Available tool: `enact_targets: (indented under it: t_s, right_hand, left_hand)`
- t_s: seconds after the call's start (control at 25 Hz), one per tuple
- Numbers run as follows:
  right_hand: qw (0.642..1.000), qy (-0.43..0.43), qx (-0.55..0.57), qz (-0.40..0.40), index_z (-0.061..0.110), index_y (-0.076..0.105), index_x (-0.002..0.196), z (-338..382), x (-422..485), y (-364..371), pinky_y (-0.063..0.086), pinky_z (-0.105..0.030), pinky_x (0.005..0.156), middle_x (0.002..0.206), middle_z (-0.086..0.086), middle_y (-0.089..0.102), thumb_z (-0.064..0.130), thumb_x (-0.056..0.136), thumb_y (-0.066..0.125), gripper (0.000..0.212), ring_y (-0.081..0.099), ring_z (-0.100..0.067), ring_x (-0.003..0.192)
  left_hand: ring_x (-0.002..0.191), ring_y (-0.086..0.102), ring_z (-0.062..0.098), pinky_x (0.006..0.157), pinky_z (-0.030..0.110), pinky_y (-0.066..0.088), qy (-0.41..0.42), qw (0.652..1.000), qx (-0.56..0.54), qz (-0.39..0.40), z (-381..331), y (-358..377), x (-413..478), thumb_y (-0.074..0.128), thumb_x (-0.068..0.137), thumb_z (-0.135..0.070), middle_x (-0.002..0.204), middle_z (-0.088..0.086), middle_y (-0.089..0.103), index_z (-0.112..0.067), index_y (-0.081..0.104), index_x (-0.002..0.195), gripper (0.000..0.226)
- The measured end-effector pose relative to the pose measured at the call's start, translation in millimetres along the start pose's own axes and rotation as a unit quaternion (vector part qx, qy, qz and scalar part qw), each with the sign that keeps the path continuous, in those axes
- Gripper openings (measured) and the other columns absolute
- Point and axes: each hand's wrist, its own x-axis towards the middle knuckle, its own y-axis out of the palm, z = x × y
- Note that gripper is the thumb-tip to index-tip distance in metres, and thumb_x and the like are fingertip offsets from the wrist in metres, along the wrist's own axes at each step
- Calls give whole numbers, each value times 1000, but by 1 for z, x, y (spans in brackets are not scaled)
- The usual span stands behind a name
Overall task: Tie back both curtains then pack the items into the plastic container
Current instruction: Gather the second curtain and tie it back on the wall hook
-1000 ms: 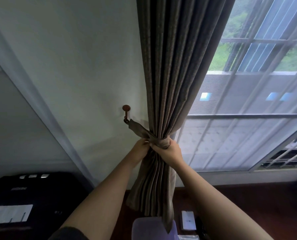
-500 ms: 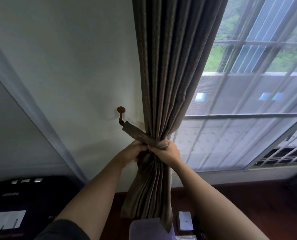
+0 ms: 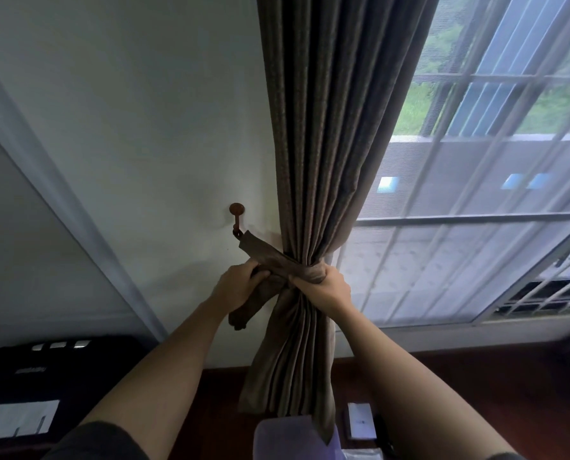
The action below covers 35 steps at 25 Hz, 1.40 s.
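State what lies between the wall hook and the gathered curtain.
The fabric tieback spans that stretch, running from the wall hook down to the curtain. This shows in the head view.

**Open by the wall, tight by the hook**

There was open room in front of the wall (image 3: pixel 137 127), left of the curtain (image 3: pixel 323 127). The hook (image 3: pixel 236 214) stuck out just beside the curtain. The band (image 3: pixel 267 257) stretched from it across the gap. The left hand (image 3: pixel 239 288) and right hand (image 3: pixel 326 288) gripped the band and filled the room under it. The window (image 3: pixel 476 247) shut off the right side. A black box (image 3: pixel 54 370) sat low on the left.
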Motion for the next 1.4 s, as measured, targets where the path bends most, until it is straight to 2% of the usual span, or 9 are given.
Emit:
enact_targets:
  t_s: [0.2,0.32,0.52,0.64,0.76,0.96,1.08,1.2,1.4]
  right_hand:
    - [999,-2,26,-23,31,59,103,-3,-8,3,51,-40,87,103,-1,70,61,64,63,49,62,-28,101]
    - [998,-15,45,-31,34,55,98,-2,-18,8,51,-42,86,95,5,69,61,61,62,46,63,-26,97]
    - [999,-42,10,5,26,60,107,-1,-23,2,46,-43,93,104,-2,69,50,73,66,42,61,-29,102]
    - [997,-59,-17,44,23,60,108,4,-30,1,47,-38,89,106,-4,67,46,74,67,42,60,-29,103]
    - [991,-86,-35,92,21,59,111,6,-35,-2,48,-36,89,108,-5,66,45,73,69,47,60,-29,104]
    - [942,-160,8,296,18,68,107,16,-25,-37,47,-42,99,108,-4,71,65,64,69,64,65,-18,104]
    - [955,-206,-72,202,18,71,98,34,-25,-52,50,-34,90,100,-4,71,69,75,56,59,62,-18,96]
    - [968,-193,-81,141,8,68,96,38,-24,-48,52,-40,86,97,-13,69,62,82,52,58,62,-30,93]
    - [978,-105,32,176,10,61,95,49,-20,-54,57,-40,83,95,-17,68,41,86,52,34,68,-30,84]
  left_hand:
    - [72,59,29,62,32,38,30,993,95,-56,1,-9,-15,49,94,-39,76,11,62,-10,49,83,30]
    - [65,56,28,59,31,35,60,990,116,-51,-1,-18,-37,42,86,-55,70,10,55,-6,49,73,52]
    - [54,43,6,54,17,28,45,998,40,-12,-21,-44,-76,56,72,-57,60,-7,41,-12,50,63,46]
    - [61,44,5,60,21,31,5,999,-36,-17,-48,-47,-95,66,82,-34,67,2,44,-1,51,67,40]
    - [63,44,7,63,24,32,-45,991,-122,-24,-78,-37,-109,62,87,-23,63,-6,46,-15,50,63,28]
    - [59,43,4,60,25,31,-109,978,-156,-85,-102,-38,-124,61,89,-18,57,-11,46,-24,46,62,31]
    - [65,49,18,57,29,29,-166,975,-64,-134,-126,-33,-124,60,89,-19,61,-3,46,-15,42,64,32]
    - [81,58,32,64,30,32,-247,952,19,-181,-146,-16,-134,59,89,-26,72,5,53,-15,37,64,35]
    - [85,63,31,69,33,41,-198,940,7,-277,-190,10,-129,51,94,-30,89,13,68,-8,57,85,25]
